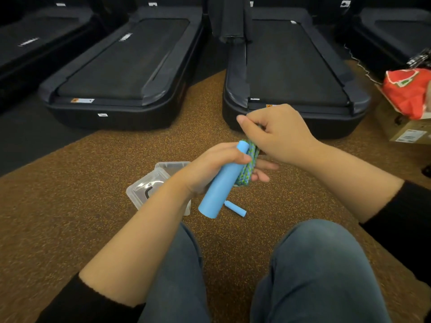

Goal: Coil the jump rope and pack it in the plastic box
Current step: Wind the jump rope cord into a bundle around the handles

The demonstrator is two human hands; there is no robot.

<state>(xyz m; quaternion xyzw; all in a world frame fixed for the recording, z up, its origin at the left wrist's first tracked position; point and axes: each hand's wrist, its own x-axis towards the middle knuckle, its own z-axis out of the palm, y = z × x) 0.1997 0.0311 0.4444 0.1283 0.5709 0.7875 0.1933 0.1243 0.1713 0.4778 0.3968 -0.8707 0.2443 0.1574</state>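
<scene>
My left hand point(211, 167) grips a light blue jump rope handle point(221, 185), tilted with its lower end towards my knees. A bundle of blue-green braided rope point(248, 165) lies folded along the handle, across my left fingers. My right hand point(277, 136) is closed around the upper part of that rope, just above the handle's top. The second blue handle point(235, 208) lies on the floor below my hands. The clear plastic box point(149, 185) sits on the floor behind my left wrist, partly hidden by it, its lid leaning on it.
I sit on speckled brown rubber flooring point(70, 194), my knees in jeans at the bottom. Two black treadmills point(121, 73) point(293, 66) stand ahead. A cardboard box point(405, 129) with a red bag point(408, 92) sits at the right.
</scene>
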